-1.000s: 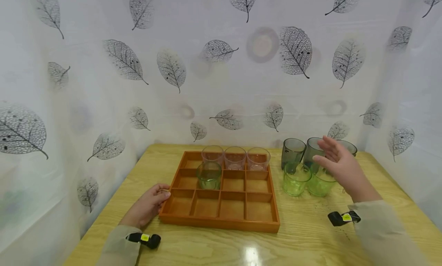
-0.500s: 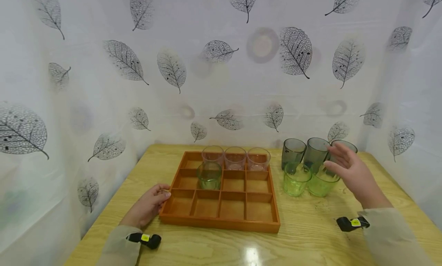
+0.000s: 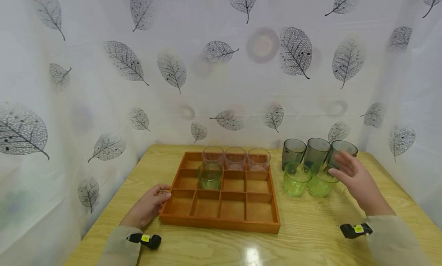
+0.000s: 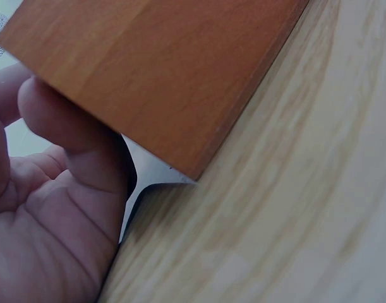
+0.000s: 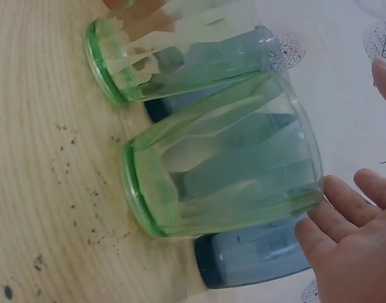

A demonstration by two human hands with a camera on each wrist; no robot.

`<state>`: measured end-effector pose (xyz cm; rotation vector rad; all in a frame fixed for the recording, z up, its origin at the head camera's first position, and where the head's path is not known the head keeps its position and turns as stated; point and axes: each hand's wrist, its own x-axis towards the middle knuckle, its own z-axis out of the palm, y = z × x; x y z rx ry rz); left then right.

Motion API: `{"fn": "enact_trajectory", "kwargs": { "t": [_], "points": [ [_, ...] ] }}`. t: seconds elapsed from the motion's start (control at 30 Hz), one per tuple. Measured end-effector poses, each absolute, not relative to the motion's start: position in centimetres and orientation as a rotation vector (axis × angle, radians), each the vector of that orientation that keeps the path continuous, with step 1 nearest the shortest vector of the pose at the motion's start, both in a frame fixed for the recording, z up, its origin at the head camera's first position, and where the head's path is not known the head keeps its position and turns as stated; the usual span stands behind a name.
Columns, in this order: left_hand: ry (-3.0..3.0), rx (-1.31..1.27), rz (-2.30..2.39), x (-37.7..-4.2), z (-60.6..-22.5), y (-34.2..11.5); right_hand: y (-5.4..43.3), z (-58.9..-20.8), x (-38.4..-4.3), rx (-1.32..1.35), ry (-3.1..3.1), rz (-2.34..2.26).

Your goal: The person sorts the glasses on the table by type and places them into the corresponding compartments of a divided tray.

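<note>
At the left side of a divided wooden tray (image 3: 221,223), my left hand (image 3: 146,204) holds the edge, its thumb and fingers against the side wall (image 4: 155,82). My right hand (image 3: 362,181) is raised at the right with fingers spread and nothing in them. Its fingertips are right at the rim of a green glass (image 5: 224,164), the right one of two green glasses on the table. Another green glass (image 3: 209,178) stands in a middle-row compartment of the tray. Three clear pinkish glasses (image 3: 235,160) fill back-row compartments.
Three dark grey glasses (image 3: 293,151) stand behind the loose green pair, whose left glass (image 3: 297,183) is closer to the tray. A white curtain (image 3: 221,86) with leaf prints hangs around the wooden table (image 3: 304,239).
My right hand has drawn back to the right and down, away from the grey glasses, its fingers still spread. The left hand and the tray have stayed put.
</note>
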<state>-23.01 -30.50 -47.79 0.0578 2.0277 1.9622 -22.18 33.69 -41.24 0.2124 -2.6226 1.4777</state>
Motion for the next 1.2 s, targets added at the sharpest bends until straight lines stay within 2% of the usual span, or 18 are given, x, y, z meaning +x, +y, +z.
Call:
{"fn": "enact_trajectory", "kwargs": {
  "t": [0.6, 1.2],
  "points": [
    [2.031, 0.071, 1.956, -23.0, -47.8, -30.5, 34.2, -44.9, -22.4, 0.22, -2.623, 1.555],
    [2.032, 0.065, 1.967, -23.0, -48.0, -30.4, 34.0, -46.7, -22.8, 0.24, -2.599, 1.7]
  ]
}}
